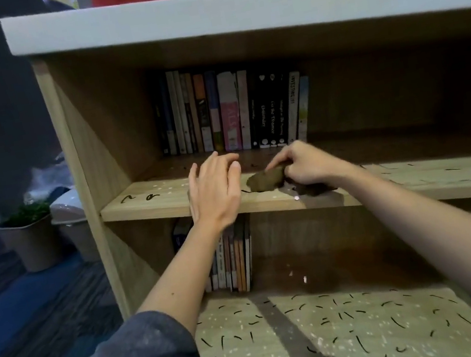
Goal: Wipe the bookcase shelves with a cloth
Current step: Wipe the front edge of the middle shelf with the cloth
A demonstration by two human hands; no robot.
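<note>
Books (232, 110) (upright) on shelf (144, 201); right hand (303, 163) grips cloth (265, 180).

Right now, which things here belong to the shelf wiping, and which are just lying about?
In the job: crumpled brown cloth, gripped by the right hand; open left hand; speckled light-wood shelf.
Lying about: upright row of paperback books; small green plant in grey pot.

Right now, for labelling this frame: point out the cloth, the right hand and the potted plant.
cloth (265, 180): head view, bunched middle.
right hand (307, 166): head view, knuckles.
potted plant (33, 243): head view, pot wall.
</note>
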